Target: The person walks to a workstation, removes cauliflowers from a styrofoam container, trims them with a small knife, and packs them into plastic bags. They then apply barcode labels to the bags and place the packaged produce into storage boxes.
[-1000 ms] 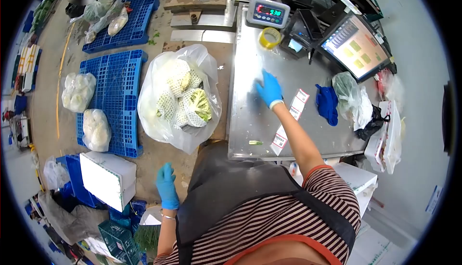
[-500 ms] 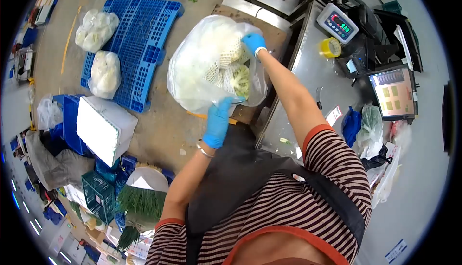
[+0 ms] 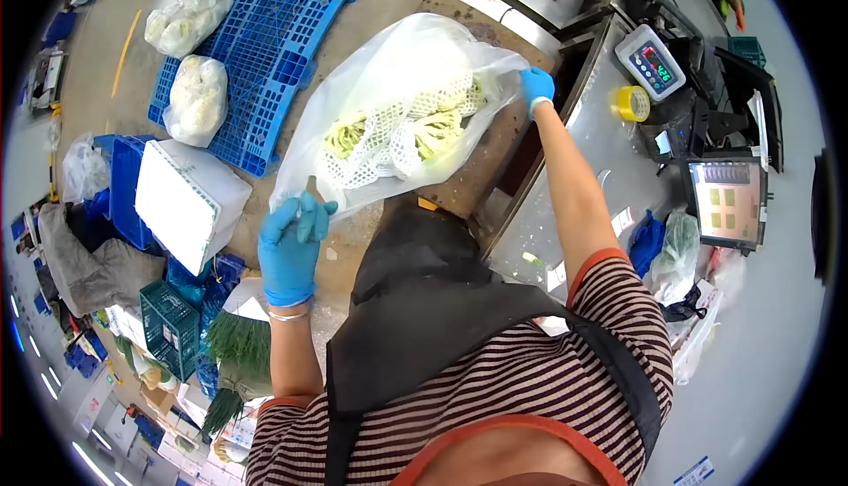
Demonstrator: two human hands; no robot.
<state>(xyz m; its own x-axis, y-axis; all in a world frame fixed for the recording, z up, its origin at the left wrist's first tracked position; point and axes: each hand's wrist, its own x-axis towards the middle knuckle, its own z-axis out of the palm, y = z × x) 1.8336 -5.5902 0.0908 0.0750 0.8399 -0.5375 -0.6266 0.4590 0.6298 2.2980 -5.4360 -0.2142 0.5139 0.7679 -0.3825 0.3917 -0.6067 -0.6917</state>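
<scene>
A large clear plastic bag [image 3: 380, 71] is stretched wide between my two blue-gloved hands. Inside it, cauliflower heads [image 3: 437, 133] with pale green stems sit in white foam netting [image 3: 358, 164]. My left hand [image 3: 293, 248] has its fingers curled on the bag's near left corner. On the right, my right hand [image 3: 536, 87] is closed on the opposite end of the bag's edge. The bag is over a brown board-like surface [image 3: 450, 190], which it partly hides.
Two bagged bundles of cauliflower [image 3: 196, 102] lie by a blue pallet [image 3: 265, 36]. A metal counter [image 3: 565, 190] to the right bears a lit scale display [image 3: 651, 62], yellow tape [image 3: 630, 104] and a screen [image 3: 726, 202]. A white foam box [image 3: 190, 199] stands at left.
My hands have moved apart, left hand toward me and leftward, right hand rightward. The bag is pulled wider and its cauliflower shows more. The scale's digits differ.
</scene>
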